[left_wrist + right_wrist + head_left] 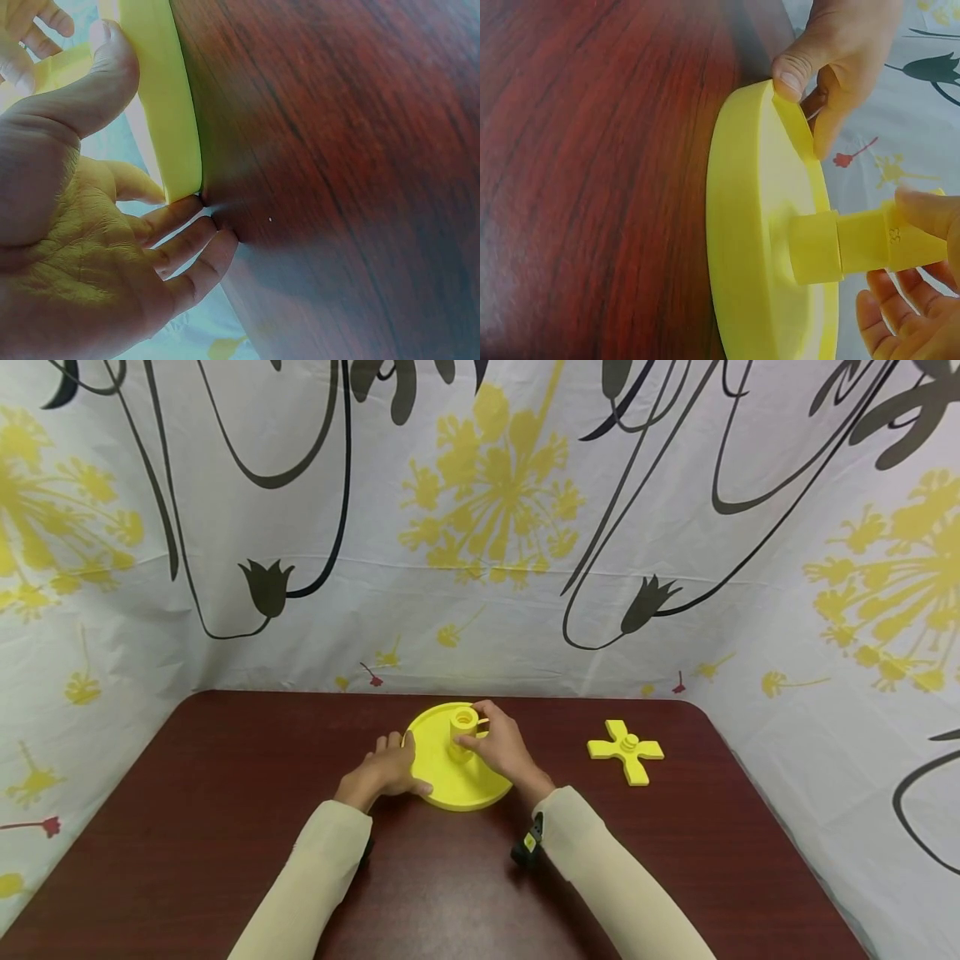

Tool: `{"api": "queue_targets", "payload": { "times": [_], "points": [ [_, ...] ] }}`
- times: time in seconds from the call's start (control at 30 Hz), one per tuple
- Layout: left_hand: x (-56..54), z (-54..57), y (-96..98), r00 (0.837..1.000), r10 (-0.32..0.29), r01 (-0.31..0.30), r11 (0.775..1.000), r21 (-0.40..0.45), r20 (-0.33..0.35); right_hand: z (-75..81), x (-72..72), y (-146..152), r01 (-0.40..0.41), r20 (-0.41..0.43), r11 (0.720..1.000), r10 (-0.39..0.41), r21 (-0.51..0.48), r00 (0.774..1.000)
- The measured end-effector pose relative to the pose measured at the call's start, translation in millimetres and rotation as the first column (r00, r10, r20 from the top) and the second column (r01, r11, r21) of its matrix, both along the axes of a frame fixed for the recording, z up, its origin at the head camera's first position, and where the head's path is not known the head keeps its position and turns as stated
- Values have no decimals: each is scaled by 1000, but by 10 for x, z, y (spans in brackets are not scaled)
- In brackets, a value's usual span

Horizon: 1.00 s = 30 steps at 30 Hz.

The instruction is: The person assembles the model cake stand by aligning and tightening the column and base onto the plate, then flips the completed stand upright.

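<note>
A yellow round dish (465, 792) with a raised rim lies on the table, a short post (815, 247) rising from its middle. My left hand (386, 768) holds the dish's rim at the left, thumb over the edge and fingers along the outside. On the post stands a narrower yellow stepped cylinder (864, 240) with a small number on its side. My right hand (506, 747) pinches the upper part of that cylinder between thumb and fingers. Whether the cylinder is fully seated in the post cannot be told.
A yellow cross-shaped piece (628, 752) with a round knob at its centre lies to the right of the dish. The dark red-brown table (442, 893) ends at a white patterned cloth (450, 635) behind and at the sides.
</note>
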<state>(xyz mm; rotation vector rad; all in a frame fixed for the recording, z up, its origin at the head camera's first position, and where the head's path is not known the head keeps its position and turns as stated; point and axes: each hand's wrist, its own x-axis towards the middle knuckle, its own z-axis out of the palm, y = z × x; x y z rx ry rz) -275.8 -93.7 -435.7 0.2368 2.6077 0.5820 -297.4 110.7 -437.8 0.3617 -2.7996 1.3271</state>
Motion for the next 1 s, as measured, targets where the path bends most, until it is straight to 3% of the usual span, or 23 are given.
{"api": "queue_targets", "payload": {
  "times": [0.2, 0.5, 1.0],
  "points": [
    [-5, -8, 0, 1000, -3, 3, 1000, 3, -5, 4, -6, 52, -51, 8, 998, 51, 41, 999],
    [4, -1, 2, 1000, 11, -10, 1000, -3, 7, 41, -13, 100, -126, -49, 991, 124, -37, 991],
    [-7, 7, -2, 1000, 0, 0, 1000, -3, 2, 14, -37, 76, -52, -19, 998, 51, -19, 999]
  ]
}}
